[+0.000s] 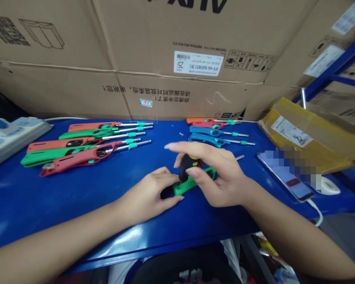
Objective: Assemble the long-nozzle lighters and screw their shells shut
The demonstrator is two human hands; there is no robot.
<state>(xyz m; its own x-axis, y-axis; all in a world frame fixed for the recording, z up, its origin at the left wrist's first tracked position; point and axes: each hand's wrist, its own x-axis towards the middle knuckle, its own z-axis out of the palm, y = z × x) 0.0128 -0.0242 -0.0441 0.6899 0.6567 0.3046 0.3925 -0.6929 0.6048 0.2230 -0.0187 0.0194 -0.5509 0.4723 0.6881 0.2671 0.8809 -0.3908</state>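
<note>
Dark clothing (183,266) sits closest, at six o'clock, and bare forearms (62,232) reach over the blue tabletop (77,193) from eight and four. Work on the green lighter (185,187), lying at five o'clock just off centre, looks to be partway: the screwdriver (187,163) has its tip at the lighter's butt end, though whether a screw is going in or coming out cannot be told. Five lighters (83,150) lie around nine o'clock and four lighters (208,131) between two and three; which group counts as done is unclear, but the nearest red one on the left shows bare metal at its butt and seems unfinished.

Low at seven o'clock, the left hand (154,189) has thumb and forefinger closed around the green lighter's butt, steadying it against the tabletop. At four o'clock the right hand (225,177) arches above, clamped on the screwdriver's black handle, forefinger stretched past it towards nine. Beyond that hand, the lighter's metal barrel points to two o'clock.
</note>
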